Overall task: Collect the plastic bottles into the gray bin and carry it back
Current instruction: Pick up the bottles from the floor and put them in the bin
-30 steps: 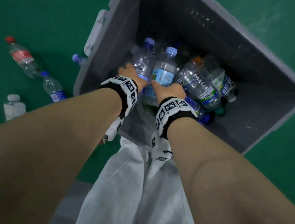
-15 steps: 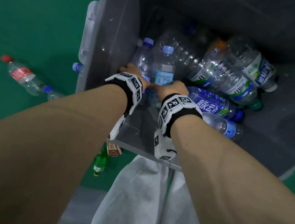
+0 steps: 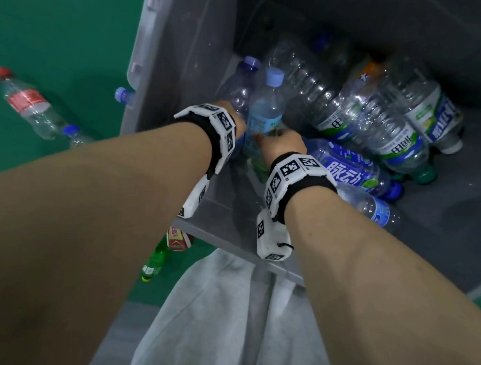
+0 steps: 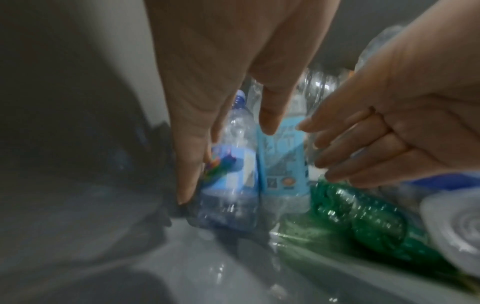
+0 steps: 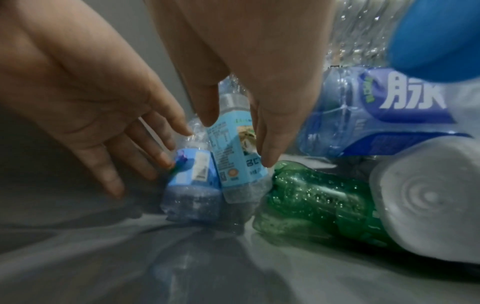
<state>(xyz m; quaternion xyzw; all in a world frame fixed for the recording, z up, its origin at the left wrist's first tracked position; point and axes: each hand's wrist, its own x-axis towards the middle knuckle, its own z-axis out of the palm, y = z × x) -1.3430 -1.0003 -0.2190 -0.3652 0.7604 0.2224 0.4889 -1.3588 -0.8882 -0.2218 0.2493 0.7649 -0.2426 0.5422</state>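
two hands, ours, are down inside the gray bin [image 3: 165, 95], and we list what lies around them.

item: left hand [image 4: 233, 67], fingers straight and slightly spread, no curl round anything; its outer fingertips [image 4: 185, 191] touch the side of the purple-capped bottle [image 3: 239, 90] low down.

item: right hand [image 3: 282, 145], fingers likewise straight and loosely parted; in the right wrist view one fingertip [image 5: 267, 160] rests against the label of the light-blue-capped bottle [image 3: 266, 109]. we see no pinch or grip by either hand.

item: those two bottles stand side by side, touching, near the bin's left wall, caps tilted away from us, bases on the bin floor.

item: a green bottle [image 5: 319, 197] lies on its side just beside the light-blue-capped one, its base toward the hands.

item: a blue-labelled bottle [image 3: 349, 168] lies to the right of the right wrist, with a small clear bottle [image 3: 369, 207] nearer us beside it.

item: several large clear bottles [image 3: 388, 122] with green-and-blue labels are heaped across the bin's far right side.

item: outside the bin, on the green floor [image 3: 59, 24], a red-capped bottle [image 3: 27, 102] lies well to the left; a blue-capped bottle [image 3: 76, 136] lies near it, partly hidden by our left forearm; another blue cap [image 3: 122, 95] shows right at the bin's outer wall.

item: a small green bottle [image 3: 155, 259] lies on the floor below the bin's near rim, just beside a red-and-white pack [image 3: 178, 239].
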